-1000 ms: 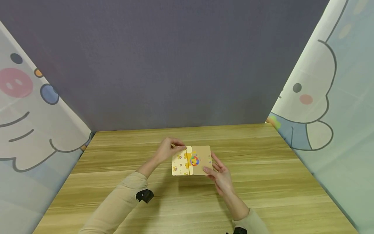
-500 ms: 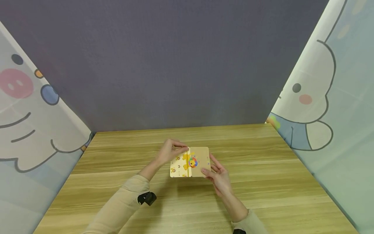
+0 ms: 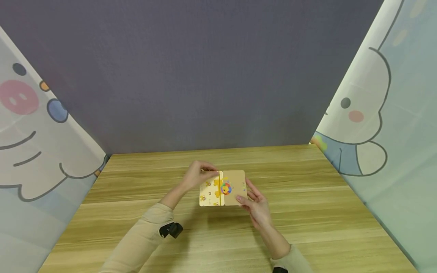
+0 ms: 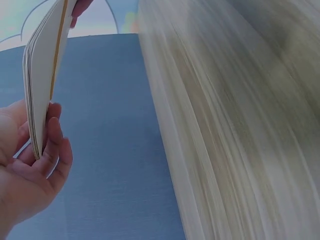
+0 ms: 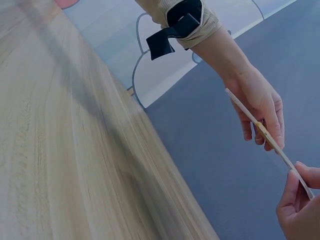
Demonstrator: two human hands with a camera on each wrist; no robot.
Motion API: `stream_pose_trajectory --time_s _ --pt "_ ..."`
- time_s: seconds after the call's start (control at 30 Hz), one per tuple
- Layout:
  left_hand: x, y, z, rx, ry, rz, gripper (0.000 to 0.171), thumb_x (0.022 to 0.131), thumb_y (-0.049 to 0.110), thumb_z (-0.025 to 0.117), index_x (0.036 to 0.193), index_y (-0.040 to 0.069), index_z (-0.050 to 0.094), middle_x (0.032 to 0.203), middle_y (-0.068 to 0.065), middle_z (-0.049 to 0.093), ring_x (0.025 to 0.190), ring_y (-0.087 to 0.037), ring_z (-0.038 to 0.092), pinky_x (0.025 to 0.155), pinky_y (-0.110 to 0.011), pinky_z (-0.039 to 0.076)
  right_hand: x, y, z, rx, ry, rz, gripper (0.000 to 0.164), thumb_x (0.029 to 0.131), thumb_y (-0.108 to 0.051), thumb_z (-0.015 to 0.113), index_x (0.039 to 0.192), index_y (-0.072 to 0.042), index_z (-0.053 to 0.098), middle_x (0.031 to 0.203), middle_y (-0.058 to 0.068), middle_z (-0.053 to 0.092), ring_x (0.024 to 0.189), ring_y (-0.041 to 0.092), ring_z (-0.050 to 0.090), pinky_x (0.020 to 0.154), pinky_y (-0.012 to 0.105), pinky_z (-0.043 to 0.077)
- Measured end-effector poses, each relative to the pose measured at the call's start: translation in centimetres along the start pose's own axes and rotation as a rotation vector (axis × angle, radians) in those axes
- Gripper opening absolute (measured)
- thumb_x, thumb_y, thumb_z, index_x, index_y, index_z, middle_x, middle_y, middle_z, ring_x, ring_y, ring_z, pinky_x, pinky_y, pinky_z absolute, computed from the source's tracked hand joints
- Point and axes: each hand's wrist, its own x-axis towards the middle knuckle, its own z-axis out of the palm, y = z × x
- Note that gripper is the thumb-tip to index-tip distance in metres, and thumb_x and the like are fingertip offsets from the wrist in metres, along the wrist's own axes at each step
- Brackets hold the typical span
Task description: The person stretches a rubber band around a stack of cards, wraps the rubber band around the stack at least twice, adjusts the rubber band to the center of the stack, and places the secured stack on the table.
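Both hands hold up a small notebook [image 3: 235, 187] above the table. Its right part is plain tan with a colourful lion; the left part is pale yellow with a small animal print, and a yellow elastic band [image 3: 220, 193] runs down it. My left hand [image 3: 198, 175] pinches the top edge beside the band. At the lower right corner, my right hand [image 3: 257, 208] grips it, thumb on the front and fingers behind. Seen edge-on in the left wrist view, the notebook [image 4: 47, 65] shows a stack of page edges; its underside is hidden in the head view.
A wood-grain table [image 3: 324, 204] spreads beneath the hands. Behind it stands a dark grey-blue panel [image 3: 211, 76], with cartoon-printed curtains [image 3: 362, 113] at both sides. A black wrist camera [image 3: 171, 229] sits on the left sleeve.
Notebook and hands have shifted slightly left and down, then a little back up. Both hands keep about the same hold on it.
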Motion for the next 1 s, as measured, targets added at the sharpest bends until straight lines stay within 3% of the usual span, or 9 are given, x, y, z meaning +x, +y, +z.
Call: stream_pose_trajectory --time_s 0.13,0.3,0.5,0.7,1.0 --pt "-0.1 -0.1 0.1 -0.048 -0.019 -0.020 0.015 0.081 0.007 0.065 0.089 -0.005 0.067 0.087 -0.016 0.065 0.077 -0.024 0.061 0.065 -0.027 0.052 0.0 0.0 0.1 -0.002 0.003 0.002 0.066 0.077 0.016 0.057 0.135 -0.008 0.036 0.090 0.006 0.061 0.067 0.013 0.062 0.058 0.020 0.051" --pt "-0.2 -0.8 0.5 -0.095 -0.031 -0.009 0.018 0.081 0.012 0.065 0.092 -0.002 0.068 0.087 -0.010 0.065 0.078 -0.018 0.060 0.067 -0.027 0.052 -0.1 0.1 0.3 -0.019 0.003 0.002 0.067 0.076 0.016 0.058 0.135 -0.007 0.036 0.089 0.007 0.061 0.068 0.014 0.062 0.058 0.020 0.051" --pt "-0.2 -1.0 0.9 -0.034 -0.041 -0.034 0.019 0.081 0.015 0.066 0.095 0.002 0.069 0.083 -0.001 0.063 0.075 -0.013 0.056 0.072 -0.028 0.051 -0.1 0.3 0.5 -0.025 0.002 0.011 0.067 0.075 0.015 0.059 0.134 -0.007 0.036 0.089 0.007 0.062 0.069 0.015 0.062 0.058 0.021 0.051" --pt "0.0 -0.8 0.5 0.014 -0.035 -0.029 0.024 0.080 0.018 0.067 0.097 0.001 0.068 0.092 -0.009 0.065 0.077 -0.014 0.059 0.067 -0.024 0.051 -0.1 0.2 0.5 -0.035 0.004 0.001 0.066 0.076 0.015 0.059 0.134 -0.008 0.038 0.089 0.007 0.063 0.068 0.014 0.062 0.057 0.020 0.050" --pt "-0.3 0.0 -0.2 0.088 0.065 -0.007 0.021 0.082 0.014 0.064 0.097 0.000 0.067 0.088 -0.008 0.066 0.072 -0.014 0.058 0.060 -0.027 0.049 -0.1 0.0 0.2 -0.025 0.014 -0.005 0.066 0.077 0.015 0.057 0.135 -0.008 0.036 0.088 0.004 0.062 0.067 0.013 0.062 0.058 0.020 0.050"
